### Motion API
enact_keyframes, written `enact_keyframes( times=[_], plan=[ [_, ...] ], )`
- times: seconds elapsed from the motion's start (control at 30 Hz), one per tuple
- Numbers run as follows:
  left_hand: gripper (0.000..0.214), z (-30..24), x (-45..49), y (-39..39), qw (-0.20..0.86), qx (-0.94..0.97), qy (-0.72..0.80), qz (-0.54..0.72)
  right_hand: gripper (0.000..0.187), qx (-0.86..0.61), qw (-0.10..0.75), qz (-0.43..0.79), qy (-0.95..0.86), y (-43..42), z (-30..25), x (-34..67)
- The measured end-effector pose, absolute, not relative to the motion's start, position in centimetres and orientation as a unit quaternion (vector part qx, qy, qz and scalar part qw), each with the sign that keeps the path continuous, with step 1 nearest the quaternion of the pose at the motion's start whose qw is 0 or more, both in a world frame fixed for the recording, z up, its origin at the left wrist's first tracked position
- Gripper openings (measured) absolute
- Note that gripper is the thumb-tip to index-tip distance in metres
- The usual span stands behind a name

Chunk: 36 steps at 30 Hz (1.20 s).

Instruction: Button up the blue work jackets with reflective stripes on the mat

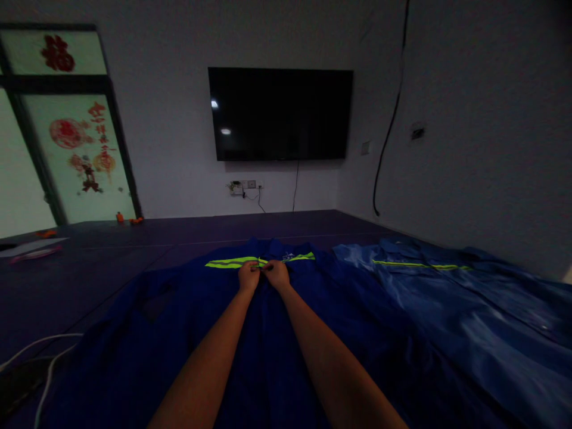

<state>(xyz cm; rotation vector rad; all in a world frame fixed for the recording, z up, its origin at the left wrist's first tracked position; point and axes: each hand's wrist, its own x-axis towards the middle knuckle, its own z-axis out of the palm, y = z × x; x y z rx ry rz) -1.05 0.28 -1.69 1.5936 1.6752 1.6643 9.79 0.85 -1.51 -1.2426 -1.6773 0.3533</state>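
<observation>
A blue jacket [179, 322] is spread flat, front up, so that its closure can be reached. At its chest, just below the yellow stripe [227, 263], the left hand [249, 277] and right hand [277, 275] are brought together, fingers closed in a pinch on the front edges. Whether a button or zip is held cannot be told. A second jacket [447, 310] is laid beside it, to its right.

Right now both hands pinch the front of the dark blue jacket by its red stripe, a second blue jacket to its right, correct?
Not quite: in the head view the stripe is yellow-green, not red. The left hand and right hand do pinch the dark blue jacket by it; the second blue jacket lies to its right.
</observation>
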Motion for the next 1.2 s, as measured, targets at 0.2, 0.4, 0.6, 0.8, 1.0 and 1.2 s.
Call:
enact_keyframes(
  times=[0.2,0.4,0.6,0.8,1.0,1.2],
  plan=[
    [0.031,-1.74,-1.13,0.45,0.138,0.554,0.582,0.579,0.01,-0.517,0.49,0.144,-0.686,0.9,-1.59,9.75],
    [0.032,-1.61,-1.07,0.22,0.136,0.559,0.578,0.579,0.009,-0.52,0.486,0.141,-0.688,0.72,-1.37,9.76],
    [0.032,-1.6,-1.03,0.22,0.134,0.561,0.578,0.578,0.008,-0.515,0.493,0.14,-0.687,0.8,-1.39,9.72],
    [0.031,-1.64,-1.05,0.29,0.139,0.561,0.581,0.573,0.013,-0.513,0.491,0.156,-0.686,0.78,-1.37,9.67],
    [0.028,-1.54,-1.03,0.07,0.142,0.56,0.58,0.574,0.011,-0.511,0.489,0.154,-0.69,0.68,-1.42,9.67],
    [0.026,-1.57,-0.93,0.0,0.144,0.56,0.577,0.577,0.011,-0.512,0.491,0.143,-0.69,0.65,-1.41,9.69]
  ],
)
